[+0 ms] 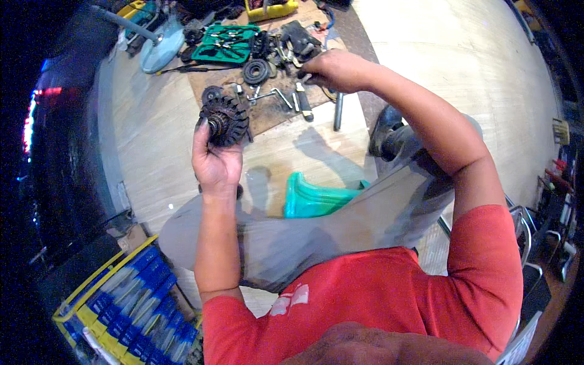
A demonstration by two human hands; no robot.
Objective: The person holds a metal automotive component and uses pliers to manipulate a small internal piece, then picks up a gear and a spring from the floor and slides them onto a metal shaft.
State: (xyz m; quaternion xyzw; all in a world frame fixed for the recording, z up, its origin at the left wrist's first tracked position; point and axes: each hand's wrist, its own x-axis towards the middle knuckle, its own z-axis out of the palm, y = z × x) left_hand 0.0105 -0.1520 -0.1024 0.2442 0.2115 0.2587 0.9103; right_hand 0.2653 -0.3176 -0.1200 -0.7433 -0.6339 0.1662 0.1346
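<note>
Raised over the near left edge of a brown board, my left hand is closed around a blackened, finned rotor, its blades facing up. A small dark round part shows just behind the rotor. My right hand is low over the far right of the board, beside a pile of metal parts. Its fingers are curled inward, and what they grip, if anything, is hidden. Between the hands lie a dark grooved pulley, an L-shaped wrench and a tool with a black-and-white handle.
An open green tool case rests at the back, with a yellow case beyond it. A metal tube lies at the board's right edge. A green plastic stool is by my legs; a yellow rack of blue packs stands lower left.
</note>
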